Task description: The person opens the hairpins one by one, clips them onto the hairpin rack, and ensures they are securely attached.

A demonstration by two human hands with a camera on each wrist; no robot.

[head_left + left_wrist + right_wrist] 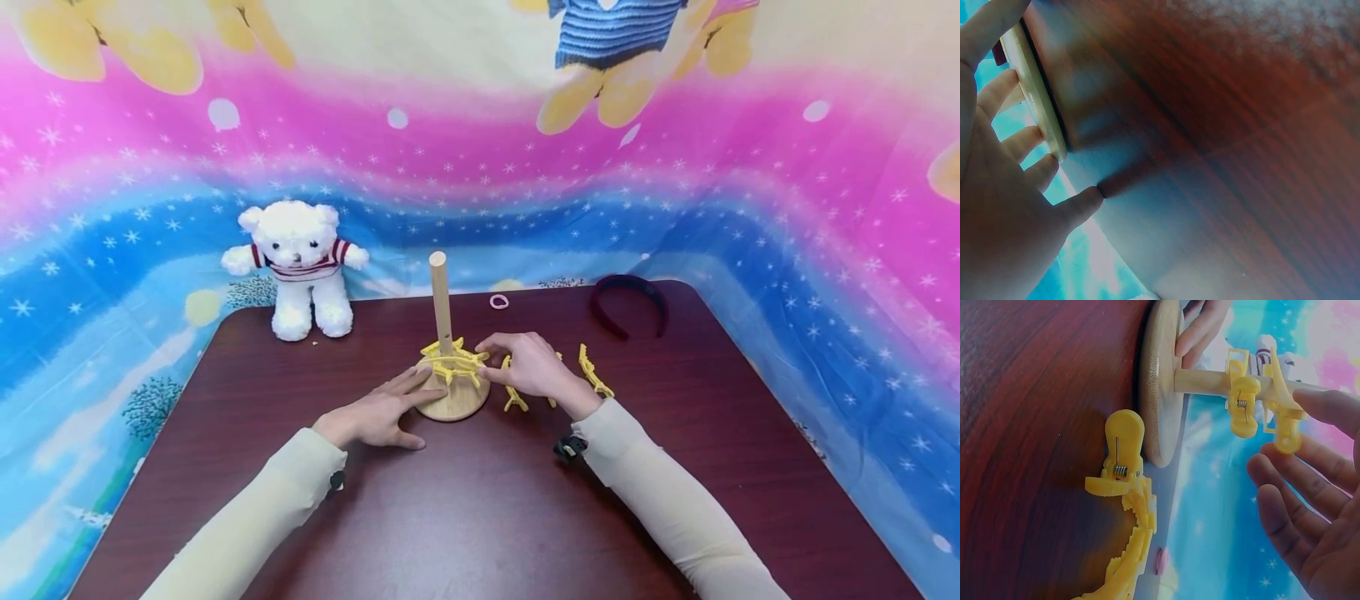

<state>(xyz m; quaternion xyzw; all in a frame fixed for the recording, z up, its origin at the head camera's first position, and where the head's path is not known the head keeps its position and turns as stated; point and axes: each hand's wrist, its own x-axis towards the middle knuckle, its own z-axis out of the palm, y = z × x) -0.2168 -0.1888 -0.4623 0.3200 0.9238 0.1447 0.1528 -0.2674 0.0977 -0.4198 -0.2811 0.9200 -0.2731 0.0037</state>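
Observation:
A pale wooden post (441, 300) rises upright from a round wooden base (453, 409). Yellow hair clips (1244, 406) with small metal springs are clamped on the post, low down in the head view. My right hand (528, 367) pinches the outer yellow hair clip (1288, 428) between thumb and index finger, its jaws at the post; the other fingers are loosely bent. My left hand (375, 421) lies with fingers spread, their tips at the base's left edge and the thumb on the table. Another yellow hair clip (1125, 431) lies on the table beside the base.
Beyond my right hand lies one more yellow hair clip (592, 372). A dark red headband (628, 281) rests at the back right, and a small pink hair tie (492, 302) behind the post. A white teddy bear (296, 271) stands at the back left, before a printed cloth.

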